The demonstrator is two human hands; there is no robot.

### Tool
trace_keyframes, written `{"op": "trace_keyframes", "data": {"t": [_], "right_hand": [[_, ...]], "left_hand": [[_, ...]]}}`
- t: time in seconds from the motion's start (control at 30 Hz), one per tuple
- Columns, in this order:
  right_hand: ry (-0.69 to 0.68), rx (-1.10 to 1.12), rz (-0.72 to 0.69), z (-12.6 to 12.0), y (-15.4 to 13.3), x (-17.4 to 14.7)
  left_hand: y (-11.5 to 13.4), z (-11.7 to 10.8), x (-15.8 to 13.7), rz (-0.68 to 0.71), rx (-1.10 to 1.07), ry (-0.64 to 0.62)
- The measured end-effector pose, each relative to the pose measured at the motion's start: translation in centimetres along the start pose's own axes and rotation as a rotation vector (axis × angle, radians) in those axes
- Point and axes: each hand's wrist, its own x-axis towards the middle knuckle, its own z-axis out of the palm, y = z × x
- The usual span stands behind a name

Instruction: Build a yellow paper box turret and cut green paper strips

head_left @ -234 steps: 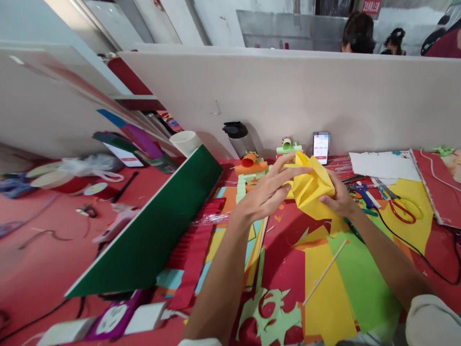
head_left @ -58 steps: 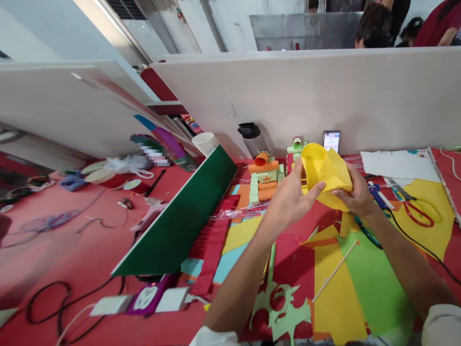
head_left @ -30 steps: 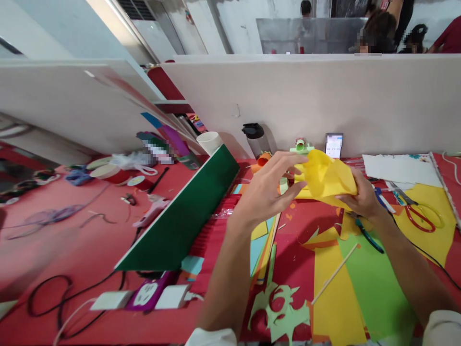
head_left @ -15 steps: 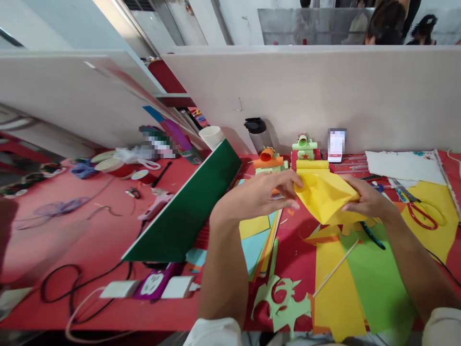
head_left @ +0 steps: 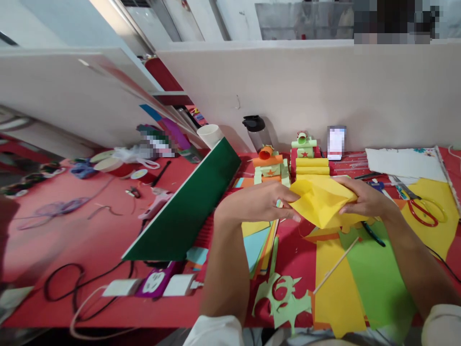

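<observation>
A folded, creased sheet of yellow paper is held up between my two hands above the table. My left hand pinches its left edge between thumb and fingers. My right hand grips the right end, thumb in front and fingers behind. Under the paper lie a yellow sheet and a green sheet, with a thin wooden stick across them. Behind my hands stand an orange and green paper model and a green, red and yellow paper model.
A green board leans left of my left arm. Scissors lie at right. A bottle and a phone stand by the partition. Green paper scraps lie in front; a purple power strip with cables is at left.
Both hands stay on the yellow paper, which has shifted slightly left and down and is tilted a little differently. The view has moved slightly.
</observation>
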Motion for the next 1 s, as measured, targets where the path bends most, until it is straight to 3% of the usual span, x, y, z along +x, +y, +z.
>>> {"op": "trace_keyframes", "data": {"t": [0.07, 0.2, 0.27, 0.57, 0.73, 1.0], "right_hand": [[-0.015, 0.008, 0.000, 0.1, 0.1, 0.1], [-0.033, 0.018, 0.018, 0.2, 0.1, 0.2], [-0.025, 0.021, 0.026, 0.1, -0.1, 0.2], [0.081, 0.013, 0.021, 0.1, -0.4, 0.5], [0.181, -0.075, 0.002, 0.3, 0.2, 0.4], [0.237, -0.126, -0.015, 0.4, 0.1, 0.3]], "left_hand": [[0.0, 0.2, 0.3, 0.005, -0.046, 0.009], [0.4, 0.3, 0.5, -0.048, -0.069, -0.121], [0.5, 0.2, 0.5, -0.072, -0.061, -0.127], [0.1, 1.1, 1.9, -0.137, -0.073, 0.197], [0.6, 1.8, 2.3, -0.286, -0.032, 0.286], [2.0, 2.3, 2.4, -0.361, 0.111, 0.466]]}}
